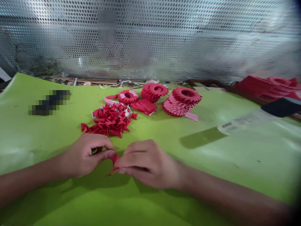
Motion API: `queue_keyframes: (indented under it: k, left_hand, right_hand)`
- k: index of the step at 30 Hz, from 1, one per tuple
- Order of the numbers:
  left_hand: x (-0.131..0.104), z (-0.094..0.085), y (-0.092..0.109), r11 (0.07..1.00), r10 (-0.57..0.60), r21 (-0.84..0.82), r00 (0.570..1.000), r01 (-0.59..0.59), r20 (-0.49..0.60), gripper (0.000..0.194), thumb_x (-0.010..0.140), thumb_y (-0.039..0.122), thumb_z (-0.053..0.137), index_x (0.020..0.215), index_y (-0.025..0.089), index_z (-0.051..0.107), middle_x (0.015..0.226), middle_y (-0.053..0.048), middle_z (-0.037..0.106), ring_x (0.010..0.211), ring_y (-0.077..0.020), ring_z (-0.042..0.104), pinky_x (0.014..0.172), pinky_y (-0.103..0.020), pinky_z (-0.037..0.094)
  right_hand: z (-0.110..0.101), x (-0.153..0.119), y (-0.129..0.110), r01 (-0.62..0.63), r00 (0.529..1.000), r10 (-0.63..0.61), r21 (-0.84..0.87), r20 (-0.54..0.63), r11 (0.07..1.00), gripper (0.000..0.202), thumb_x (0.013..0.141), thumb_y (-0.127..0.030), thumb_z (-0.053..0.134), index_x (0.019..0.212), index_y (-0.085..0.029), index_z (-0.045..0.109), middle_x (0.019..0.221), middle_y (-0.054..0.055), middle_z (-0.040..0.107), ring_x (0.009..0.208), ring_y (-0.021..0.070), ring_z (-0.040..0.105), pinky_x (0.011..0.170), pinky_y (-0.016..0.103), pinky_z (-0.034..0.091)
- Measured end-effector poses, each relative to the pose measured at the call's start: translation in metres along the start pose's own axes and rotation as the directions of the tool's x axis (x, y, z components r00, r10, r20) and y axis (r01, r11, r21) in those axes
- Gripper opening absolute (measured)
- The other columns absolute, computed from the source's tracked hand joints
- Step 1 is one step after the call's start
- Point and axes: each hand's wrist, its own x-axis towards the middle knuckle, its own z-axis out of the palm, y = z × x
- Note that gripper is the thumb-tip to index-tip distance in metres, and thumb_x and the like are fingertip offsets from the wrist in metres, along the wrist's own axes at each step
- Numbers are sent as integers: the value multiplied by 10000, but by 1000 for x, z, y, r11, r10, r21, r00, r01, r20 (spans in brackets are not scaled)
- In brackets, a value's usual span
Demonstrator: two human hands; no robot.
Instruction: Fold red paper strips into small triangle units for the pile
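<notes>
Between my two hands is a small red piece of folded paper, bent and partly hidden by the fingers. My left hand pinches its upper left side between thumb and finger. On its right side, the thumb and fingers of my right hand are closed on the same paper. Just beyond my hands lies a pile of folded red paper triangles. Behind it to the right is a stack of flat red paper slips.
Rings of interlocked red and pink paper stand at the back, beside a pink slip. At right are a clear bottle-like object with a dark end and red paper stacks. A perforated metal wall rises behind the green table.
</notes>
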Motion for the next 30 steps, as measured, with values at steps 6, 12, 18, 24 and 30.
queue_keyframes:
  k: [6,12,18,24,30]
  left_hand:
    - [3,-8,-6,1000,-7,13,996,8,-90,220,944,322,629,828,191,763,781,-16,761,693,-152,676,624,-210,490]
    - [6,-23,-14,997,-78,8,971,82,-224,244,954,364,623,868,188,768,820,-23,764,696,-155,660,604,-214,486]
    - [2,-9,-7,995,-30,-93,999,27,-28,230,967,315,588,870,190,756,827,-20,744,739,-150,669,662,-212,506]
    - [3,-2,-8,995,-16,-94,999,21,48,264,973,338,584,819,177,726,818,-26,733,754,-153,651,687,-222,488]
    - [4,-2,-6,998,-15,-65,999,19,50,261,971,317,593,805,179,738,802,-26,740,734,-150,655,677,-225,482]
  right_hand:
    - [5,0,-11,-117,993,117,105,9,988,103,969,-153,648,899,-160,724,766,6,764,632,98,660,619,206,508]
    - [-2,-1,-16,11,999,-7,109,-39,994,222,1019,-240,563,815,-206,642,589,-49,644,473,78,549,482,220,435]
    - [-15,-3,15,-96,993,94,-22,-71,995,208,975,-93,544,1136,-183,641,826,9,728,617,97,641,542,199,495]
    - [-7,-4,8,-32,995,30,21,98,999,127,981,-154,620,1075,-177,702,1027,60,767,842,118,720,735,208,563]
    - [-5,-1,6,-113,984,91,149,150,982,116,988,-220,654,994,-158,752,883,35,777,753,99,705,697,183,538]
